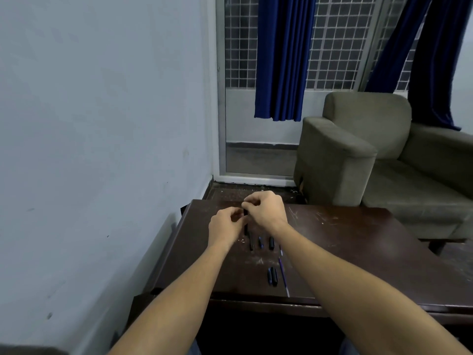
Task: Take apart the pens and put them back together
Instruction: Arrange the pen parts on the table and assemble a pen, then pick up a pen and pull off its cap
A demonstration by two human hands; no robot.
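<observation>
– While both hands are hovering over the far-left part of the table (pixel 358 252), what are they gripping?
– Left hand (pixel 226 222) and right hand (pixel 266 208) are both pinching one black pen (pixel 246 228), with the fingers curling tight round it. The pen is standing nearly upright and looking like a slim, smooth cylinder. The right hand is taking the top end and the left is pinching lower. Can't tell if its bottom end is touching the wood.
– Loose parts?
– Three are lying in a row just nearside of the hands: a long black barrel piece (pixel 250 242), a short blue piece (pixel 260 242) and a stubby black cap (pixel 271 243). Nearer the front edge, two short dark tubes (pixel 272 276) are lying side by side, seemingly touching. A thin purple refill (pixel 284 277) is running just right of them, its pale tip pointing toward that edge.
– Surface?
– Dark brown wood, glossy, with scratches and pale scuffs showing all over. The edges are running straight.
– Room around?
– The left edge is sitting close to a pale matte wall (pixel 89 149). Beyond the far edge, a window (pixel 340 47) with grid mesh is showing behind pleated blue curtains (pixel 281 60). A padded grey-green armchair (pixel 358 139) with rounded arms is standing just past the far-right corner. The widest stretch of tabletop is spreading right of the parts.
</observation>
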